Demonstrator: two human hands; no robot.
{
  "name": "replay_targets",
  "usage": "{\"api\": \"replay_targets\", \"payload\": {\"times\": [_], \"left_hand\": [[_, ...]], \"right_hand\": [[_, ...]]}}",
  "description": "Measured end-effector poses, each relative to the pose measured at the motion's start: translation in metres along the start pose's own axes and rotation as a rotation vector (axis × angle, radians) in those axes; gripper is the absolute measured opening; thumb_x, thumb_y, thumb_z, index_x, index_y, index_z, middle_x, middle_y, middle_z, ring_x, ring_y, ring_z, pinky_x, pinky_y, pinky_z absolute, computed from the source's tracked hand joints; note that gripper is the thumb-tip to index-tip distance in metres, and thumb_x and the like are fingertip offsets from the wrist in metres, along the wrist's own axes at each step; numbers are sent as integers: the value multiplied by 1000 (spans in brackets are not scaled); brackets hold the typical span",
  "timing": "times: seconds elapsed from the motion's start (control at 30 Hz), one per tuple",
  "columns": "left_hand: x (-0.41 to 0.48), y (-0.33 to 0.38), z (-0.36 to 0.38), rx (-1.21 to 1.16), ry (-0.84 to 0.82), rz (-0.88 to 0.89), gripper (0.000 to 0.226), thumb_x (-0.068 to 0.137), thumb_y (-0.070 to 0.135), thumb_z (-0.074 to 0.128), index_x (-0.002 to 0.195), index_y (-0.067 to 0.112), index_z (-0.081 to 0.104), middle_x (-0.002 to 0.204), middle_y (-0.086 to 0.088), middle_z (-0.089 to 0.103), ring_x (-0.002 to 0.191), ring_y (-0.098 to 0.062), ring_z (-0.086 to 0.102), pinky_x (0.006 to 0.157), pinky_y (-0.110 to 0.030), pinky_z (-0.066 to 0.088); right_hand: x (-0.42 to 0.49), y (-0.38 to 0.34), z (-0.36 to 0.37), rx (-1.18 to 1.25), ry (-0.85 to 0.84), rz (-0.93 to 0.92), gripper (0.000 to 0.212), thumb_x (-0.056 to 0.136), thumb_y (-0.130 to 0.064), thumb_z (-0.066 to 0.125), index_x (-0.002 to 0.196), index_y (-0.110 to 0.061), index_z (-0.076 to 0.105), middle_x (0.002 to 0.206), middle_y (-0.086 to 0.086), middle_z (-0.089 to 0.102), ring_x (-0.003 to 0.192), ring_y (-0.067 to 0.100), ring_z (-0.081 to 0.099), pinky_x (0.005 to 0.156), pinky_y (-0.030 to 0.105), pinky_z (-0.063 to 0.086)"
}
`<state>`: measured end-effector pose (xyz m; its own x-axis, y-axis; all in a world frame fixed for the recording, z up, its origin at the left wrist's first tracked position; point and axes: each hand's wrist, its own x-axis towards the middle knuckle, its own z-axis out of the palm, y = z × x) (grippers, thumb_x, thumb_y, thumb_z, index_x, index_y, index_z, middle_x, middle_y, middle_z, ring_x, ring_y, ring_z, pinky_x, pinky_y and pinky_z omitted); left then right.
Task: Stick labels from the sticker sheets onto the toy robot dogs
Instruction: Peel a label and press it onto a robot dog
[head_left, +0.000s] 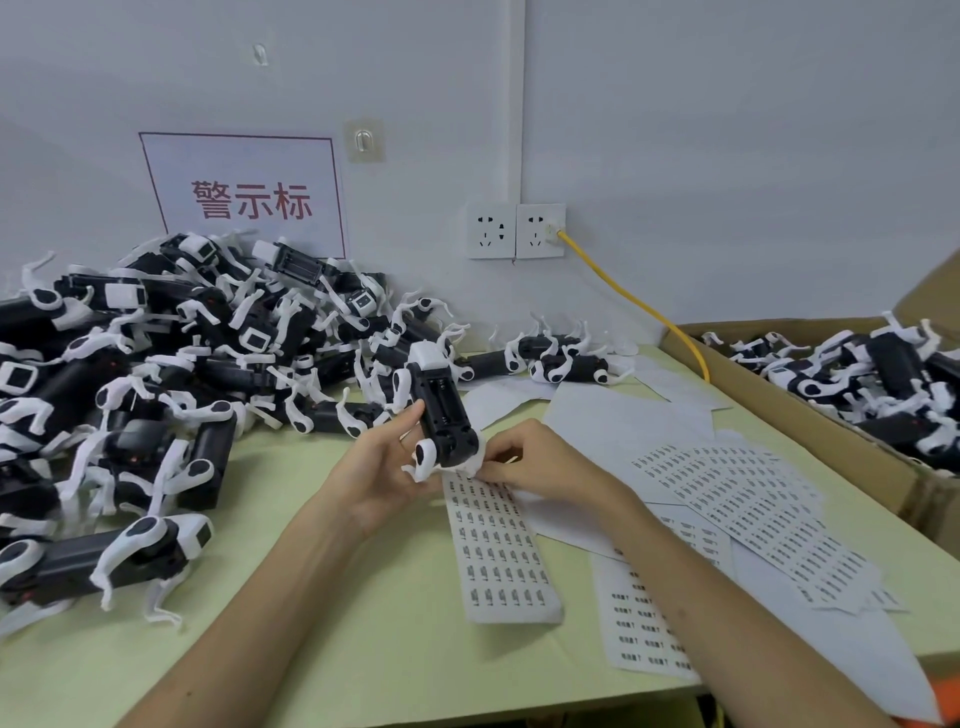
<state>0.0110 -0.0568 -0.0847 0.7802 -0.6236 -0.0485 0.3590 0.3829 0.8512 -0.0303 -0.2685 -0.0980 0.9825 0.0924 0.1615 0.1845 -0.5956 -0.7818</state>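
Our right hand (530, 462) curls its fingertips (485, 469) together, pinching the top edge of the narrow white paper sticker sheet (498, 551) at centre frame; whether a label is already free is too small to tell. Our left hand (379, 467) grips the glossy black-and-white plastic toy robot dog (444, 415) just above, underside towards us. We judge this the peeling step; next calls for pressing the label flat onto smooth plastic. More dogs (156, 364) pile at left on the matte pale-green table (311, 649)

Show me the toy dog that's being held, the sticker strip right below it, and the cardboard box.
held toy dog (447, 415), head view, on its black body.
sticker strip (498, 551), head view, middle of the strip.
cardboard box (852, 449), head view, on its brown side wall.
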Motion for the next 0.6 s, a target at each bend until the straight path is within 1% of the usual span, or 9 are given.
{"api": "replay_targets", "payload": {"times": [0.07,0.1,0.2,0.27,0.37,0.43,0.5,0.53,0.6], "left_hand": [[-1,2,-1,-12,-13,13,53,94,33,66,141,8,61,133,-13,68,110,-30,72,101,-43,46],[-2,2,-2,-22,-31,18,50,95,33,65,138,8,63,132,-13,68,108,-30,72,100,-43,45],[-4,4,-2,-13,-114,24,42,98,35,61,131,10,66,126,-14,68,106,-31,72,84,-46,59],[-6,4,-1,14,-149,28,41,100,37,58,130,10,66,121,-13,70,106,-31,72,84,-47,60],[-5,4,1,13,-137,23,41,100,37,56,129,9,66,120,-13,71,106,-31,71,88,-48,60],[-5,4,3,-8,-124,23,40,99,35,57,126,9,68,120,-13,70,105,-31,72,83,-47,61],[-5,5,3,-16,-109,31,42,97,35,58,128,9,66,121,-13,69,103,-31,72,79,-45,61],[-5,5,2,-12,-104,33,43,97,35,59,131,9,64,121,-13,68,103,-31,72,78,-45,61],[-5,5,2,-5,-104,29,42,97,35,58,131,9,64,122,-14,68,103,-31,72,78,-45,61]], "right_hand": [[0,0,2,7,5,-4,7,90,-16,75,90,-13,81,88,0,78,89,19,72,86,36,55],[0,-1,3,7,9,-8,8,91,-17,75,92,-12,81,89,0,78,88,19,71,85,35,54],[1,-1,6,-2,35,-14,10,91,-17,75,95,-11,81,89,0,77,77,6,66,76,25,50],[1,-1,7,-8,50,-11,9,91,-17,75,93,-10,81,87,0,77,73,1,62,70,17,47],[1,-2,8,-19,53,-8,9,92,-17,75,92,-11,81,84,-5,76,69,-4,61,66,11,43],[2,-2,7,-27,51,3,10,92,-17,74,85,-17,81,79,-8,75,67,-4,61,65,12,43],[2,-2,5,-44,42,12,31,93,-17,72,67,-34,76,70,-15,71,64,-2,60,65,13,44],[1,-2,4,-51,38,17,38,92,-18,72,60,-38,72,66,-17,69,63,-2,59,64,14,44],[1,-2,3,-56,30,15,35,92,-18,73,63,-37,72,66,-18,69,65,-1,61,65,14,44]]}}
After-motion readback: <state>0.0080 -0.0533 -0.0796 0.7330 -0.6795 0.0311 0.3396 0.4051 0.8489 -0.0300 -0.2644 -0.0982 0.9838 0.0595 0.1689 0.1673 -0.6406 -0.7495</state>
